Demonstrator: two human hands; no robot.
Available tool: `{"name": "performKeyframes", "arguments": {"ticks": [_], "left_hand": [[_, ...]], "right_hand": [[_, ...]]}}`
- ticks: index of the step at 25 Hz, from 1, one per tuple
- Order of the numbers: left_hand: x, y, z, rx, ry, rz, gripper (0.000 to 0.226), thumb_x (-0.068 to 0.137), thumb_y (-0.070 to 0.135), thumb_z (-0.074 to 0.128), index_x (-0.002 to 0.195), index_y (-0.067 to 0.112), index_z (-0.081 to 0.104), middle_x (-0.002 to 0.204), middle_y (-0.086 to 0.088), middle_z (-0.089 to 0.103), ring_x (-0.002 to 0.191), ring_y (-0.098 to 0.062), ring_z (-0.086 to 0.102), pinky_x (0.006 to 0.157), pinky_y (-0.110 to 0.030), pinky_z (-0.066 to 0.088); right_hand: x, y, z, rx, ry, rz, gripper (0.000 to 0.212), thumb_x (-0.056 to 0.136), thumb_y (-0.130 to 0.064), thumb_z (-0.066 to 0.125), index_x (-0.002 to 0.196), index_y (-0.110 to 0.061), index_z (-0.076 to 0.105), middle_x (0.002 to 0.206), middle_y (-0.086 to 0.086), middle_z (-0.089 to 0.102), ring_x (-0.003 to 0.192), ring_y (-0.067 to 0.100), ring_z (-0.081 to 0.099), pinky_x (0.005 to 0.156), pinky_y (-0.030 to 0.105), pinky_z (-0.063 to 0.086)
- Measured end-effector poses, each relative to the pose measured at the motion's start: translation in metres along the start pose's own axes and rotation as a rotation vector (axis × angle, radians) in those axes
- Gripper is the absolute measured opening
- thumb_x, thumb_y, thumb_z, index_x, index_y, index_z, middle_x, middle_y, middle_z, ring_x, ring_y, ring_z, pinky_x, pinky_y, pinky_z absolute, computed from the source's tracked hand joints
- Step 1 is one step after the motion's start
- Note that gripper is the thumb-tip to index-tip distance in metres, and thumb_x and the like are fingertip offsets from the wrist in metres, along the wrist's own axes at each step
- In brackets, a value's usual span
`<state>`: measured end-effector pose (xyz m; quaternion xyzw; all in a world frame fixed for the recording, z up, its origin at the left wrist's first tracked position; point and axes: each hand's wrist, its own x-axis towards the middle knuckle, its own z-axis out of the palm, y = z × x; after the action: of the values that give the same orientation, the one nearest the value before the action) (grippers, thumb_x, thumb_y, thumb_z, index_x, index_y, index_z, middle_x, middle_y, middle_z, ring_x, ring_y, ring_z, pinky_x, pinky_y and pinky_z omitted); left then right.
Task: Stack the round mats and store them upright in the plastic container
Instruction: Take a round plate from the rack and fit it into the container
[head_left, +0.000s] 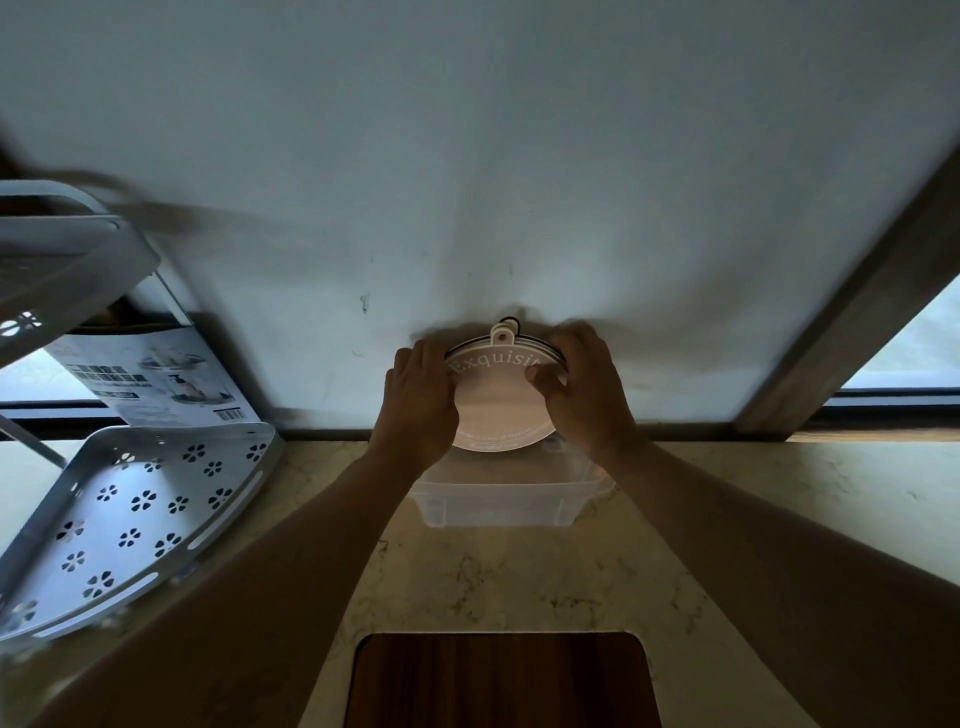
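A stack of round mats stands upright, its pale pink front face lettered "Exquisite", with a hanging tab on top and darker mat edges showing behind. My left hand grips the stack's left rim and my right hand grips its right rim. The stack's lower edge sits just above or at the far side of a clear plastic container on the marble counter; whether the stack touches the container's inside I cannot tell.
A white perforated corner rack with a printed box stands at the left. A white wall rises right behind the container. A window frame slants at the right. A dark wooden board lies at the counter's near edge.
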<state>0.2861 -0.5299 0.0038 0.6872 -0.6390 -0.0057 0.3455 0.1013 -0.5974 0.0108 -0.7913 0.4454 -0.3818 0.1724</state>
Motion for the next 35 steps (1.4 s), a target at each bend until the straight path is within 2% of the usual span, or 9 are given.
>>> {"name": "performKeyframes", "arguments": {"ticks": [5,9,13,22,28,32,35], "left_hand": [[0.0009,-0.0012,0.0006,0.062,-0.046,-0.011,0.026,0.087,-0.001,0.053,0.112,0.005,0.051,0.117,-0.016,0.053,0.101,-0.034,0.047,0.080,-0.039,0.035],[0.0016,-0.0019,-0.0009,0.083,-0.055,-0.032,0.032,0.088,0.002,0.055,0.120,0.006,0.052,0.125,-0.018,0.047,0.108,-0.035,0.046,0.087,-0.044,0.041],[0.0021,-0.0010,-0.0008,0.116,-0.063,-0.023,0.031,0.091,0.006,0.050,0.122,0.008,0.053,0.124,-0.016,0.050,0.107,-0.034,0.048,0.087,-0.044,0.041],[0.0018,0.0013,-0.0004,0.139,-0.066,-0.009,0.030,0.091,0.011,0.051,0.121,0.006,0.052,0.125,-0.018,0.050,0.108,-0.034,0.049,0.088,-0.046,0.044],[0.0024,0.0019,-0.0024,0.102,-0.053,-0.028,0.029,0.092,0.006,0.053,0.121,0.007,0.054,0.120,-0.017,0.054,0.104,-0.036,0.053,0.085,-0.046,0.044],[0.0021,0.0036,-0.0058,0.051,-0.038,-0.027,0.028,0.094,0.007,0.052,0.122,0.007,0.056,0.117,-0.017,0.058,0.103,-0.035,0.056,0.087,-0.049,0.049],[0.0018,0.0040,-0.0060,0.043,-0.020,-0.042,0.020,0.096,0.009,0.051,0.115,0.005,0.056,0.113,-0.018,0.060,0.101,-0.036,0.055,0.085,-0.048,0.048]], "right_hand": [[-0.0002,0.0025,0.0005,-0.012,-0.008,0.013,0.016,0.083,-0.013,0.071,0.096,-0.008,0.062,0.101,0.007,0.060,0.095,0.024,0.052,0.072,0.020,0.028],[-0.0002,0.0027,0.0011,-0.009,-0.026,0.058,0.013,0.085,-0.016,0.069,0.096,-0.013,0.064,0.096,0.001,0.062,0.094,0.021,0.052,0.073,0.020,0.029],[-0.0001,0.0004,0.0018,-0.008,0.008,0.059,0.010,0.083,-0.015,0.067,0.092,-0.015,0.065,0.091,-0.003,0.060,0.092,0.019,0.051,0.070,0.014,0.027],[-0.0024,0.0012,0.0018,-0.043,0.014,0.071,0.023,0.076,-0.012,0.067,0.099,-0.013,0.065,0.097,0.002,0.066,0.095,0.021,0.054,0.076,0.020,0.035],[-0.0027,0.0028,-0.0012,-0.036,-0.005,0.054,0.022,0.087,-0.014,0.067,0.108,-0.013,0.066,0.103,0.006,0.068,0.099,0.025,0.056,0.075,0.018,0.029],[-0.0024,0.0011,-0.0022,-0.045,-0.009,0.052,0.019,0.090,-0.016,0.066,0.108,-0.014,0.065,0.102,0.007,0.069,0.097,0.026,0.057,0.075,0.023,0.032],[-0.0020,0.0004,-0.0025,-0.041,-0.024,0.062,0.015,0.091,-0.019,0.065,0.104,-0.012,0.063,0.100,0.009,0.067,0.096,0.029,0.056,0.078,0.033,0.042]]}}
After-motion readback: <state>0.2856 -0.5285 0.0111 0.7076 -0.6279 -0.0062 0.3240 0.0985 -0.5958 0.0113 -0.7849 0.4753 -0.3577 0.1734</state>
